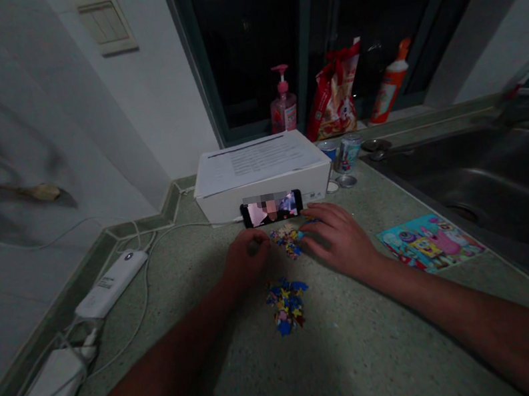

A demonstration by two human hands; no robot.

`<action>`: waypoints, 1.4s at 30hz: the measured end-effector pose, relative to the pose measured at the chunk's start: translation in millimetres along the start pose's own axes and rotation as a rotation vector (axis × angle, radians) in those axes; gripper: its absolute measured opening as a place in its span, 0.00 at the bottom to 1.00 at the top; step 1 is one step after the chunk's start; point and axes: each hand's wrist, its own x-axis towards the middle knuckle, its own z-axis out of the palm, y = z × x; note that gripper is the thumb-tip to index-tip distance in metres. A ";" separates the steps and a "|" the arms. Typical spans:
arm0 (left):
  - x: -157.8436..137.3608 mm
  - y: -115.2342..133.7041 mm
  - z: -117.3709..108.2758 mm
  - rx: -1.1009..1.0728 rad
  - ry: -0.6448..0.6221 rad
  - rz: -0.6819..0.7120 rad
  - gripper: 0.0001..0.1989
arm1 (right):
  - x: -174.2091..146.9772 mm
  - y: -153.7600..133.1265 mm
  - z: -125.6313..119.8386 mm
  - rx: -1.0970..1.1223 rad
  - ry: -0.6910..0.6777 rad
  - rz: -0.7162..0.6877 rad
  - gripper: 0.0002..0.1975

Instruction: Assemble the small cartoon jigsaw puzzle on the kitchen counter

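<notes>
Blue, yellow and pink small pieces lie on your speckled countertop (pixel 359 337) in two heaps, the far heap (pixel 288 240) between your hands and the near heap (pixel 287 304) between your forearms. Your left hand (pixel 248 255) is at the left side of the far heap, thumb and forefinger curled close together; whether a piece is pinched there, I cannot tell. Your right hand (pixel 339 236) is at the heap's right side, its fingers loosely spread and the thumb apart; contact with the pieces cannot be confirmed.

On progress: the pieces are out on the surface and divided into two separate heaps, and that much is done. Your picture card (pixel 431 242) lies flat to the right, beside the sink (pixel 443 175), with neither hand on it. No ordered arrangement of pieces is visible, so in my judgement you stand at an early stage, with most of the handling outstanding. Individual pieces are too small to count. Your phone (pixel 288 204) leans against the white box (pixel 225 204), just beyond the far heap.
</notes>
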 end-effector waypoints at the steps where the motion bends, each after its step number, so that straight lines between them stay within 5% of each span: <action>1: 0.1 0.1 -0.2 0.002 0.001 -0.004 0.02 | -0.6 3.2 0.8 -0.004 -0.002 0.019 0.07; 8: 0.6 1.8 -0.7 0.001 -0.001 -0.002 0.02 | -5.9 40.8 3.1 -0.028 0.029 0.237 0.08; 13: 0.3 3.1 -0.7 -0.004 -0.003 -0.015 0.03 | -9.9 60.2 -0.9 -0.121 -0.088 0.352 0.09; 42: -0.5 -1.2 0.7 -0.027 0.013 0.024 0.02 | -13.2 60.4 0.0 -0.258 -0.196 0.363 0.08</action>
